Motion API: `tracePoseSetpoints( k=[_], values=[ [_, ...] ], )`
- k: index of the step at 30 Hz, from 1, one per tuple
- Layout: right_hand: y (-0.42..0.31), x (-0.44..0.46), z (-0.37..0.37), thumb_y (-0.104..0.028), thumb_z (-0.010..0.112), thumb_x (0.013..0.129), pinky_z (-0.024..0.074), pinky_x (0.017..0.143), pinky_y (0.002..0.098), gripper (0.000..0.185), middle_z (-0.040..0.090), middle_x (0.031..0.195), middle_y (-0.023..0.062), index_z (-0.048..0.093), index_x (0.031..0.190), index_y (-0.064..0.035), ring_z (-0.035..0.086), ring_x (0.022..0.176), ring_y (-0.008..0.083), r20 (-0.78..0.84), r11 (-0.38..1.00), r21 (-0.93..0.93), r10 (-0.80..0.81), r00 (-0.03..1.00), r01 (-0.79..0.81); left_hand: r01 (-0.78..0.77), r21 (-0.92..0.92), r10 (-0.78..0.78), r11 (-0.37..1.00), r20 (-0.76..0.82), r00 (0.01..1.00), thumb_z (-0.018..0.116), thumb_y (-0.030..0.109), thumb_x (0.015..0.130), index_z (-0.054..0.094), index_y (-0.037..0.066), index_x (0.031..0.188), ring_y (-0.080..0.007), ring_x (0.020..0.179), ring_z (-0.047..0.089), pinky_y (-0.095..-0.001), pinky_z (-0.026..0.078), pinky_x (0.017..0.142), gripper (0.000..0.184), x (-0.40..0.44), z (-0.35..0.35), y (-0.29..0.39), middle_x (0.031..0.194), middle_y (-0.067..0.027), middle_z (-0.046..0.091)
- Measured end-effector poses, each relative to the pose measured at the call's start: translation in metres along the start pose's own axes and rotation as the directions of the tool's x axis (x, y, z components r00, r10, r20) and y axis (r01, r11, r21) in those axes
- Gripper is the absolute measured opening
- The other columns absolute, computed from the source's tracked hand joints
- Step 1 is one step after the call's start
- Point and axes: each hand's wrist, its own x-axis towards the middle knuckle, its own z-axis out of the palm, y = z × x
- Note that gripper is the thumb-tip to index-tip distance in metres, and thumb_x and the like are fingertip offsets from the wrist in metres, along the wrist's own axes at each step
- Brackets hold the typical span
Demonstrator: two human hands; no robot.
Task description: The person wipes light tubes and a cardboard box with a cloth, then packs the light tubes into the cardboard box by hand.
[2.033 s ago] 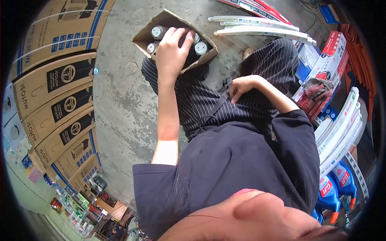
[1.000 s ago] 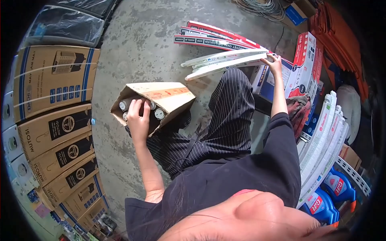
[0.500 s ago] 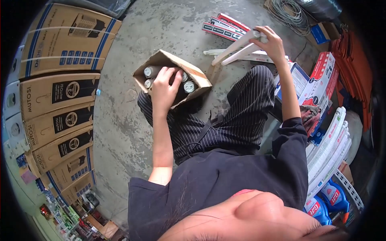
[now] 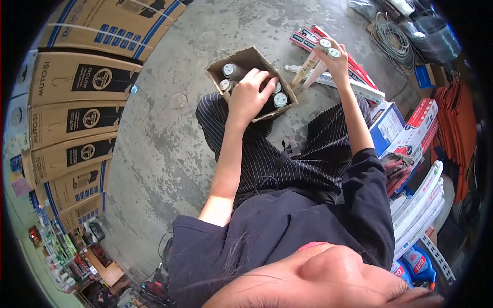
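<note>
In front of my left knee stands an open cardboard carton (image 4: 245, 57), with several fluorescent tubes (image 4: 229, 70) upright inside, their pinned end caps facing up. My left hand (image 4: 250, 95) reaches into its opening, fingers and thumb curled down among the tubes; what they grip is hidden behind the hand. Over by my right knee, my right hand (image 4: 336, 62) is closed around the upper ends of two white fluorescent tubes (image 4: 314, 73). These stand slightly tilted, outside the carton, their lower ends at the floor.
Red, black and white long boxes (image 4: 306, 38) and a white tube sleeve (image 4: 359, 87) lie beyond my right hand. Large cartons (image 4: 77, 95) are stacked at left. At right are a wire coil (image 4: 393, 43), orange sheets (image 4: 454, 133), wrapped tubes (image 4: 418, 210) and blue bottles (image 4: 418, 262).
The view has shifted, so the carton and both hands appear farther right. My right hand has tipped its two tubes more upright, showing their end caps. My left hand stays in the carton.
</note>
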Motion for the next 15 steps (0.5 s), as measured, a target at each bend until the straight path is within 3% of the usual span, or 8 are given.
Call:
tracePoseSetpoints(
  k=[1,3,5,7,9,12,15],
  values=[
    [0.000,0.000,0.004,-0.022,0.075,0.071,0.0487,0.078,0.0327,0.037,0.068,0.094,0.0037,0.065,0.105,-0.0104,0.062,0.090,0.0174,0.005,1.000,0.005,-0.011,1.000,0.011,-0.001,-0.009,0.001,1.000,-0.001,1.000,0.059,0.030,0.087,0.064,0.002,0.092,-0.0327,0.080,0.062,-0.0396,0.050,0.067,0.029,-0.001,-0.001,0.000,0.092,-0.0128,0.061],
    [0.000,-0.005,0.013,-0.017,0.075,0.073,0.0489,0.074,0.0265,0.036,0.068,0.092,0.0034,0.064,0.106,-0.0086,0.062,0.086,0.0122,0.028,0.901,0.391,0.193,0.981,-0.188,-0.024,-0.062,0.021,0.998,-0.060,0.998,0.059,0.028,0.087,0.064,0.002,0.091,-0.0325,0.078,0.062,-0.0386,0.049,0.067,0.027,-0.001,-0.001,-0.001,0.088,-0.0128,0.062],
    [0.000,-0.008,0.020,-0.014,0.075,0.075,0.0485,0.072,0.0229,0.035,0.068,0.093,0.0035,0.062,0.107,-0.0089,0.062,0.083,0.0078,-0.001,0.909,0.393,0.154,0.988,-0.141,-0.008,-0.134,-0.010,0.991,-0.134,0.991,0.060,0.025,0.087,0.065,-0.001,0.089,-0.0295,0.077,0.063,-0.0355,0.048,0.070,0.026,-0.003,0.000,0.000,0.086,-0.0135,0.065],
    [-0.017,-0.014,0.020,-0.012,0.073,0.077,0.0486,0.074,0.0240,0.035,0.068,0.094,0.0035,0.061,0.109,-0.0080,0.062,0.083,0.0079,0.075,0.834,0.533,0.127,0.989,-0.147,-0.007,-0.118,-0.009,0.993,-0.136,0.991,0.060,0.026,0.087,0.066,0.000,0.088,-0.0294,0.076,0.063,-0.0355,0.048,0.069,0.027,-0.004,0.001,0.002,0.085,-0.0127,0.064],
    [-0.024,-0.018,0.021,-0.012,0.072,0.078,0.0484,0.075,0.0251,0.032,0.068,0.094,0.0055,0.060,0.107,-0.0049,0.062,0.084,0.0099,0.039,0.880,0.456,0.132,0.991,-0.135,-0.008,-0.105,-0.007,0.994,-0.138,0.990,0.060,0.027,0.087,0.066,0.000,0.088,-0.0292,0.075,0.063,-0.0354,0.048,0.068,0.027,-0.004,-0.002,0.001,0.084,-0.0120,0.064],
    [-0.017,-0.017,0.017,-0.014,0.073,0.079,0.0481,0.074,0.0269,0.031,0.067,0.088,0.0073,0.060,0.105,-0.0025,0.062,0.080,0.0142,-0.166,0.970,0.216,0.152,0.974,-0.115,0.035,-0.055,-0.036,0.998,-0.020,0.999,0.059,0.032,0.088,0.067,0.003,0.089,-0.0283,0.073,0.062,-0.0358,0.047,0.064,0.030,-0.002,-0.007,0.000,0.081,-0.0098,0.062],
    [-0.027,0.000,-0.015,-0.013,0.072,0.080,0.0478,0.072,0.0246,0.026,0.067,0.087,0.0057,0.061,0.100,-0.0013,0.061,0.079,0.0110,-0.148,0.915,0.391,0.167,0.975,-0.097,-0.006,-0.040,0.002,0.999,-0.087,0.996,0.059,0.032,0.087,0.067,0.003,0.088,-0.0281,0.074,0.062,-0.0357,0.047,0.064,0.030,-0.001,-0.005,-0.003,0.082,-0.0098,0.062]
  ],
)
